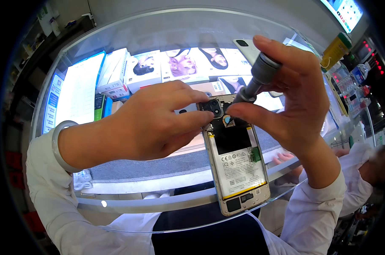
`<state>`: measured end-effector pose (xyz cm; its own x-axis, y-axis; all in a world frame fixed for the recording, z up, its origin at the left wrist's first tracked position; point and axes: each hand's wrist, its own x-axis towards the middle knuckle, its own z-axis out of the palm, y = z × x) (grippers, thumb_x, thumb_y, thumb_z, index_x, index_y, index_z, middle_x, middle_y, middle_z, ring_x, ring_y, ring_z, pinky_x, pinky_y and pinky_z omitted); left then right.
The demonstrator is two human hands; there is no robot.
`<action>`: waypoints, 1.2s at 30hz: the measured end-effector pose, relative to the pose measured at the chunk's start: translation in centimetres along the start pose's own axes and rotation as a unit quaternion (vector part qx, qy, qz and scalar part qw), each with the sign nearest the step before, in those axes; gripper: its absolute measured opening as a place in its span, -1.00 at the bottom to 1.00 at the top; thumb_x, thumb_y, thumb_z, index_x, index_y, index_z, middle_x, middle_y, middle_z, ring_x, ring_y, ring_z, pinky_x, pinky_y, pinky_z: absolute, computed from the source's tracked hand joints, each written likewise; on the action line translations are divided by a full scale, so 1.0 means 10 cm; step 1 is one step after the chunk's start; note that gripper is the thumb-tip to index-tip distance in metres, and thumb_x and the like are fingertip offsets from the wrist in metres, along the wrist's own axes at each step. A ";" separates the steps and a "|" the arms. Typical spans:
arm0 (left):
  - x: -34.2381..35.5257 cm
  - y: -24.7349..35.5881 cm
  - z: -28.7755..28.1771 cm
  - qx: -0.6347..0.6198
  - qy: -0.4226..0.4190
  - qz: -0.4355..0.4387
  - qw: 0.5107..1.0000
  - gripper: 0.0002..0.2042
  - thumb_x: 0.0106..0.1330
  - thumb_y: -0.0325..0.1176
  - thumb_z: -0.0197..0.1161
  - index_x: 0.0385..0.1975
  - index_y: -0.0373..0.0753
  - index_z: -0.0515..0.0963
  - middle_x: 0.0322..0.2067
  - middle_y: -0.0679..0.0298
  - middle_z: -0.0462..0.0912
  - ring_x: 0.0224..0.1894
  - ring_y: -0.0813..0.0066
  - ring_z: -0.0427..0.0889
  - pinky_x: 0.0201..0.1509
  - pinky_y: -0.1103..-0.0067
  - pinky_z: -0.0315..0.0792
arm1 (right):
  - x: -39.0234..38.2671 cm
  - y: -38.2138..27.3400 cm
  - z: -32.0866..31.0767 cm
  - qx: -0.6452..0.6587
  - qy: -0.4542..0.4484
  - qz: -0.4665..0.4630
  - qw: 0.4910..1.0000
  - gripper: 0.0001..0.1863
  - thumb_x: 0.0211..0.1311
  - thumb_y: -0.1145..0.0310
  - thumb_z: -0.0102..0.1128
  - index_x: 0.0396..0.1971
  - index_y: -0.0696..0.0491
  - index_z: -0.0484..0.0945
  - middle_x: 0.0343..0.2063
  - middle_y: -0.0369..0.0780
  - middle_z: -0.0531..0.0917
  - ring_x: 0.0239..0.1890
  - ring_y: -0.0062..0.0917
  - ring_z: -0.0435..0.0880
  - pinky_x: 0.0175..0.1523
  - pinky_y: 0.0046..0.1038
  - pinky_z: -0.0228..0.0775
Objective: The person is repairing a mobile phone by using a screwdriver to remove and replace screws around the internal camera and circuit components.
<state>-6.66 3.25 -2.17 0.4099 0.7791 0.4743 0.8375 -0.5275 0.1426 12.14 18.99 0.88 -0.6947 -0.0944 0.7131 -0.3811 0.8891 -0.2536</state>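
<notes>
An opened phone without its back cover rests on the glass counter. Its battery, black upper plate and dark camera module are exposed, and its lower end is toward me. Fingers of my left hand are closed on the phone's upper left corner, around the camera module. In my right hand is a thick grey screwdriver, tilted with its handle up to the right. Its tip points down at the phone's upper part beside the camera; my thumb hides whether it touches a screw.
Inside the glass counter stand several phone boxes and a white sheet. A pale phone lies beyond my right hand. A yellow bottle with a green cap stands at right. Another person's sleeve shows at lower right.
</notes>
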 end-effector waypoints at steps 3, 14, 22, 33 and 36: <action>0.00 -0.02 0.01 -0.002 -0.005 0.000 1.000 -0.60 -0.03 -0.55 0.30 -0.10 -0.21 0.55 -0.05 0.07 0.51 -0.20 0.17 0.56 -0.19 0.40 0.46 | 0.03 0.00 -0.04 0.054 -0.030 0.012 0.998 -0.18 -0.18 0.57 0.50 0.15 0.19 0.23 0.05 -0.07 0.48 -0.19 -0.48 0.67 -0.12 -0.51 0.62; 0.03 0.01 -0.04 0.002 -0.033 -0.010 0.999 -0.56 -0.04 -0.55 0.31 -0.06 -0.19 0.53 -0.03 0.07 0.51 -0.16 0.13 0.57 -0.15 0.37 0.47 | 0.05 0.16 -0.08 0.111 -0.066 -0.013 0.992 -0.29 -0.05 0.69 0.21 0.18 0.21 0.16 0.04 0.02 0.50 -0.02 -0.26 0.63 -0.02 -0.37 0.53; 0.02 0.00 -0.03 0.008 -0.037 -0.012 0.999 -0.55 -0.05 -0.57 0.31 -0.06 -0.20 0.52 -0.03 0.08 0.51 -0.15 0.15 0.57 -0.15 0.37 0.47 | 0.08 0.18 -0.07 0.122 -0.072 -0.042 0.989 -0.24 -0.08 0.64 0.24 0.20 0.21 0.13 0.11 0.02 0.43 0.04 -0.18 0.57 0.02 -0.33 0.52; 0.03 -0.01 0.02 0.016 0.029 0.020 0.999 -0.71 -0.02 -0.53 0.34 -0.24 -0.26 0.56 -0.18 0.07 0.54 -0.27 0.19 0.56 -0.28 0.42 0.47 | 0.08 0.11 -0.07 0.136 -0.085 -0.031 0.987 -0.19 -0.11 0.60 0.24 0.22 0.19 0.10 0.05 0.07 0.51 0.08 -0.14 0.55 0.07 -0.25 0.49; 0.03 -0.03 0.03 0.021 0.022 0.021 0.999 -0.71 -0.03 -0.53 0.35 -0.25 -0.27 0.56 -0.17 0.06 0.54 -0.28 0.19 0.56 -0.28 0.42 0.47 | 0.06 0.22 -0.02 0.141 -0.066 -0.028 0.987 -0.17 -0.12 0.56 0.27 0.23 0.17 0.10 -0.02 0.08 0.56 0.07 -0.17 0.56 0.11 -0.22 0.47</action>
<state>-6.69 3.70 -2.35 0.4297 0.7407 0.5164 0.8350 -0.5437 0.0850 11.02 20.95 0.85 -0.7339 -0.2142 0.6446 -0.5635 0.7220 -0.4015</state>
